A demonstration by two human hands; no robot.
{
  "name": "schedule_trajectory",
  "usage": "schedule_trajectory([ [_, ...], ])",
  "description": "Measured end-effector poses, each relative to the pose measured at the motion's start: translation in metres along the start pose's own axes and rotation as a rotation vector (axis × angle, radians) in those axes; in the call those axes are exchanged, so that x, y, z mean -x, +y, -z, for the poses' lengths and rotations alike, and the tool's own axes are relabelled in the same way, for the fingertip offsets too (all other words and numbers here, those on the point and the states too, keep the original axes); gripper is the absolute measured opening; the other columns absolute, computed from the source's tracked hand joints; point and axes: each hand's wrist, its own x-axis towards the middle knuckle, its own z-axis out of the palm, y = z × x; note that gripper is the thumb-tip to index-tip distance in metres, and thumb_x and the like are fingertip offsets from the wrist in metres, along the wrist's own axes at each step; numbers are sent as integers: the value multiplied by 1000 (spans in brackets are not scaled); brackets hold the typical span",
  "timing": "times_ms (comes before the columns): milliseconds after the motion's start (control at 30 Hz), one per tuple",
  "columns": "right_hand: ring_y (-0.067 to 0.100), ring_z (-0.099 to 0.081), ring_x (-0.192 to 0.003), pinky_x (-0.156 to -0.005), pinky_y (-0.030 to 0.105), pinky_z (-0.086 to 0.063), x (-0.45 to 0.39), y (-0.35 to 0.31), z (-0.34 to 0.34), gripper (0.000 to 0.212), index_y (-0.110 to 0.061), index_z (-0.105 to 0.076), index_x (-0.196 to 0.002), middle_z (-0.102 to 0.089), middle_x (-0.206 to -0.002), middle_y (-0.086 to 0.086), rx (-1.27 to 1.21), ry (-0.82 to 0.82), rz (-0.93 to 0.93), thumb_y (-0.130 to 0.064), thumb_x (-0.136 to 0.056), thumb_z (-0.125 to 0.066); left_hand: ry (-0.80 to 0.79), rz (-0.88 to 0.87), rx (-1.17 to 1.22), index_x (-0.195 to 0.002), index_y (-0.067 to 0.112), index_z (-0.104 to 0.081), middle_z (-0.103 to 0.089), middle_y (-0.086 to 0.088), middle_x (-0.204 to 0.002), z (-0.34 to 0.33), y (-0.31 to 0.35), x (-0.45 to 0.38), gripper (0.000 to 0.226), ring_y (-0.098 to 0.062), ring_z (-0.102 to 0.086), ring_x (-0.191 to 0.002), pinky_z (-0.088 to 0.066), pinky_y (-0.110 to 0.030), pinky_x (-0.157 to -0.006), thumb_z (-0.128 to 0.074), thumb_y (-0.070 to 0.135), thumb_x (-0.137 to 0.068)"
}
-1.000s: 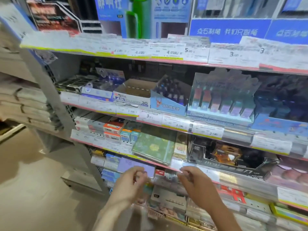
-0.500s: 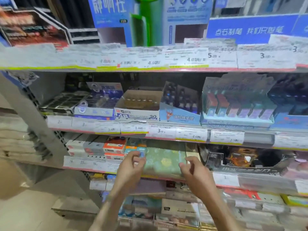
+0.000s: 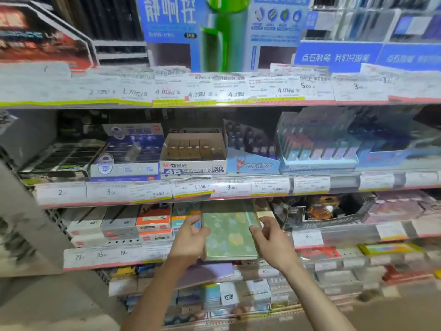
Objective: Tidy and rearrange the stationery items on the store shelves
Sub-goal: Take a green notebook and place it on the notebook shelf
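A green notebook pack with a pale flower print lies flat on the third shelf, its front edge sticking out over the price rail. My left hand grips its left edge, thumb on top. My right hand clasps its right edge, fingers curled around the side. Both forearms reach up from the bottom of the view.
Left of the pack stand orange, grey and white boxes. A black display tray sits to its right. Above is a 4B eraser box among blue display boxes. Price-tag rails front each shelf; lower shelves hold more notebooks.
Both hands rose from the lower shelf to the third shelf and closed on the sides of the green notebook pack. The camera moved closer and up.
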Motion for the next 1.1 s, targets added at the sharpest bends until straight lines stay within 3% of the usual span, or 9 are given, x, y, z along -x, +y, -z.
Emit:
schedule_trajectory([
  [233,21,-62,-89,-74,29,-43,-3,-2,9,51,-21,-52,-137,-63,-84,-7,-7,-71,27,-51,-96,-54,-20,-23,-18,-105,21,-53,-60,-7,-70,6,19,0,25,-14,-51,-40,-40,-26,-50,-59,44,-95],
  [333,17,-63,-84,-72,28,-44,-6,-1,15,52,-20,-54,-136,-63,-86,-3,-48,-131,16,-52,-95,-55,-34,-56,23,-83,24,-51,-59,-5,-85,8,25,4,21,-10,-50,-49,-41,-25,-55,-59,38,-96],
  [433,9,-62,-65,-67,27,-49,-6,-4,15,51,-18,-60,-126,-69,-88,-2,-41,-200,18,-57,-95,-50,-44,-85,51,-84,27,-52,-61,13,-82,11,28,15,16,10,-58,-64,-40,-2,-55,-57,29,-99],
  [533,9,-59,-49,-54,27,-48,-2,-8,12,44,-11,-64,-107,-64,-65,-7,-112,-240,16,-50,-99,-48,-89,-116,94,-91,29,-53,-58,21,-89,16,24,21,11,18,-59,-74,-38,3,-59,-55,23,-100],
  [633,-2,-57,-43,-50,20,-44,3,-13,9,32,-15,-63,-98,-54,-54,-15,-195,-248,9,-44,-100,-49,-83,-127,131,-112,20,-52,-59,21,-99,25,14,27,15,17,-55,-87,-40,0,-67,-55,27,-99],
  [733,14,-53,-47,-52,29,-46,11,-15,2,29,-13,-56,-94,-46,-52,-12,-294,-272,-4,-42,-99,-53,-46,-137,165,-121,14,-56,-68,7,-112,34,0,31,29,-7,-63,-110,-43,-13,-82,-58,30,-98],
  [833,14,-53,-60,-63,39,-51,25,-12,-1,31,-17,-57,-92,-49,-61,-8,-298,-256,-17,-48,-95,-56,-54,-128,181,-120,14,-56,-69,4,-109,36,-10,42,24,-2,-65,-97,-44,-8,-72,-56,25,-99],
  [1000,7,-47,-52,-50,19,-41,64,-3,-2,31,-2,-52,-94,-48,-75,7,-357,-196,-61,-32,-100,-55,-108,-145,200,-109,23,-56,-70,4,-97,26,-27,58,14,4,-69,-79,-50,-10,-66,-54,12,-99],
  [1100,13,-51,-59,-51,22,-43,84,15,4,30,-2,-54,-99,-52,-77,9,-381,-149,-91,-32,-99,-57,-148,-162,188,-104,27,-55,-71,4,-93,11,-32,69,17,-6,-69,-87,-52,-21,-79,-55,10,-99],
])
